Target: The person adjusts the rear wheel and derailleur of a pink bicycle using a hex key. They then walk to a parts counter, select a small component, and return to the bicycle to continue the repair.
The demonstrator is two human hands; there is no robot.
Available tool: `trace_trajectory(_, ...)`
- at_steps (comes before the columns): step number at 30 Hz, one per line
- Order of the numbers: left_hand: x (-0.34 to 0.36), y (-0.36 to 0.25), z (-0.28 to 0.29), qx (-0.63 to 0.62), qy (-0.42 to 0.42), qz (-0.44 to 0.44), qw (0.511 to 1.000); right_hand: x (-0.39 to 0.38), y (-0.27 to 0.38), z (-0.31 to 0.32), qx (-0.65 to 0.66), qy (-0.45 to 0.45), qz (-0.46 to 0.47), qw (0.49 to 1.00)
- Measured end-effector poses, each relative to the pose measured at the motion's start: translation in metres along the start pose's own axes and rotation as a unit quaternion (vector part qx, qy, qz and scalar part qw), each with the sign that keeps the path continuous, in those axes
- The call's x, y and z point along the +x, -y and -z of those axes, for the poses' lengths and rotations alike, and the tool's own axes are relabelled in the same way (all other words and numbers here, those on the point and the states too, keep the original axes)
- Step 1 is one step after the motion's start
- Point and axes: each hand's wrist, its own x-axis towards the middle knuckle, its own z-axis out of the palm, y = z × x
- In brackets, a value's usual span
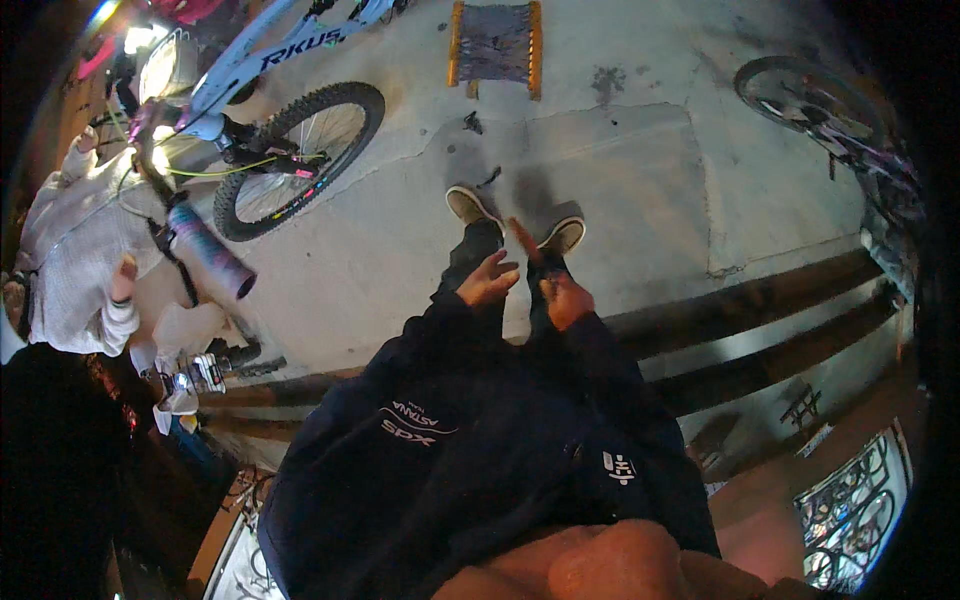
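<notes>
My right hand (567, 300) is closed round one end of a slim orange-red, stick-like object (524, 241), which points up and to the left over my shoes. Motion blurs it, so its exact kind does not show. Close by on the left, my left hand (488, 281) hangs with its fingers apart and nothing visible in them. Both hands are in front of my dark trousers, above the concrete floor (400, 240).
At upper left stands a pale blue mountain bike (235, 75) with a knobby front wheel (300, 160). A person in a light knit sweater (85, 255) is beside its handlebar grip (212, 250). A low stool (495, 45) is ahead; another bicycle (815, 100) is at right.
</notes>
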Motion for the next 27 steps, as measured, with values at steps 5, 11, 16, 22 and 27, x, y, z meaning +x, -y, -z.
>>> trace_trajectory(5, 0.087, 0.015, 0.041, -0.24, -0.122, 0.006, 0.963, 0.092, 0.024, -0.046, 0.025, 0.078, 0.211, 0.974)
trace_trajectory(11, 0.181, -0.003, 0.157, -0.193, -0.32, -0.117, 0.92, 0.295, -0.067, -0.13, 0.158, 0.086, -0.029, 0.983)
trace_trajectory(16, 0.203, -0.034, 0.205, -0.198, -0.316, -0.142, 0.917, 0.475, -0.163, -0.197, -0.042, -0.064, -0.045, 0.996)
trace_trajectory(22, 0.195, -0.057, 0.201, -0.16, -0.296, -0.165, 0.927, 0.596, -0.211, -0.267, -0.136, -0.147, -0.04, 0.979)
trace_trajectory(27, 0.193, -0.062, 0.2, -0.223, -0.299, -0.148, 0.916, 0.582, -0.221, -0.285, -0.172, -0.103, 0.06, 0.978)
